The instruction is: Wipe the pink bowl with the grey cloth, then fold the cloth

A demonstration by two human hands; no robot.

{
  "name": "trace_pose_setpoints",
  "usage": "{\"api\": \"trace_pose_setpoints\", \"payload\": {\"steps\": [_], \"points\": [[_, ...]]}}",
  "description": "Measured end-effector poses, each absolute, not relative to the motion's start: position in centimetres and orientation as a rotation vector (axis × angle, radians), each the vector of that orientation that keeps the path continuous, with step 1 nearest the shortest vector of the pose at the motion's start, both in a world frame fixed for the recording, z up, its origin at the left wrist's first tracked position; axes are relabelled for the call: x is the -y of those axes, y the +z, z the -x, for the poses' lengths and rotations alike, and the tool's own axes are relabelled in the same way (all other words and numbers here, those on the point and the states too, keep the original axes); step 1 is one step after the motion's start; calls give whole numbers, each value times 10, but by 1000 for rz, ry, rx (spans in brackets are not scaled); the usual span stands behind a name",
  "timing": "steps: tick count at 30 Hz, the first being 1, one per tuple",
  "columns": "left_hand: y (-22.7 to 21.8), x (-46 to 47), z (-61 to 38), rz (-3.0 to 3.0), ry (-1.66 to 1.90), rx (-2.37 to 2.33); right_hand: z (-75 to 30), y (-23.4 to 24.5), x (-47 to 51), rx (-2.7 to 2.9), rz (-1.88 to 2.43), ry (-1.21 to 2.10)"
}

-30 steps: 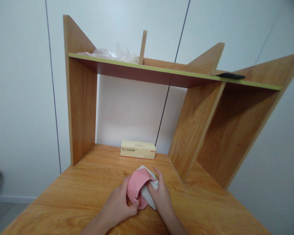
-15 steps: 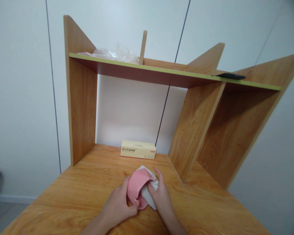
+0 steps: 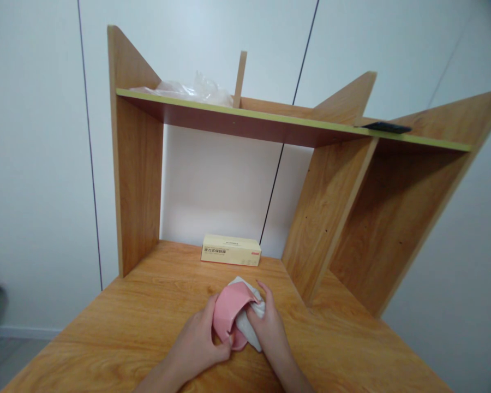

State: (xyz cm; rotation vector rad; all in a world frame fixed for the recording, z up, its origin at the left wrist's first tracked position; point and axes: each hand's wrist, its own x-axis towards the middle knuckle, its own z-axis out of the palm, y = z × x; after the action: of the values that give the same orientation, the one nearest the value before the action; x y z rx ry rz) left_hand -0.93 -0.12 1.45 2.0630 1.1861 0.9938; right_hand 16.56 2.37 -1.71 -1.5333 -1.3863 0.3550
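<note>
A small pink bowl (image 3: 228, 311) is tilted on its side just above the wooden desk (image 3: 139, 322), near the front middle. My left hand (image 3: 196, 341) grips its left rim, thumb and fingers closed on it. My right hand (image 3: 270, 327) presses a white cloth (image 3: 247, 327) into and around the bowl's right side, fingers curled on the cloth. Part of the cloth shows above the bowl's rim.
A cream cardboard box (image 3: 230, 250) lies at the back of the desk by the wall. A wooden shelf unit (image 3: 135, 180) rises around it; crumpled clear plastic (image 3: 188, 87) and a flat black object (image 3: 387, 127) lie on its top shelf.
</note>
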Motion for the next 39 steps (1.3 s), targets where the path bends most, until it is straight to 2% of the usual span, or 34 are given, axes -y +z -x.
{"api": "trace_pose_setpoints", "payload": {"steps": [3, 10, 15, 25, 31, 39], "points": [[13, 1, 10, -2053, 988, -1205, -165, -11, -19, 1430, 1580, 292], [5, -1, 7, -1989, 1041, -1130, -166, 8, -7, 1542, 1688, -109], [5, 1, 8, -1983, 1057, -1132, -167, 3, -12, 1522, 1720, 64], [6, -2, 8, -1832, 1134, -1047, -168, -12, -20, 1338, 1456, 461], [7, 2, 2, -1764, 1117, -950, -160, -10, -21, 1284, 1339, 552], [-3, -18, 1, -1371, 1282, -1197, -168, -1, -20, 1237, 1465, 434]]}}
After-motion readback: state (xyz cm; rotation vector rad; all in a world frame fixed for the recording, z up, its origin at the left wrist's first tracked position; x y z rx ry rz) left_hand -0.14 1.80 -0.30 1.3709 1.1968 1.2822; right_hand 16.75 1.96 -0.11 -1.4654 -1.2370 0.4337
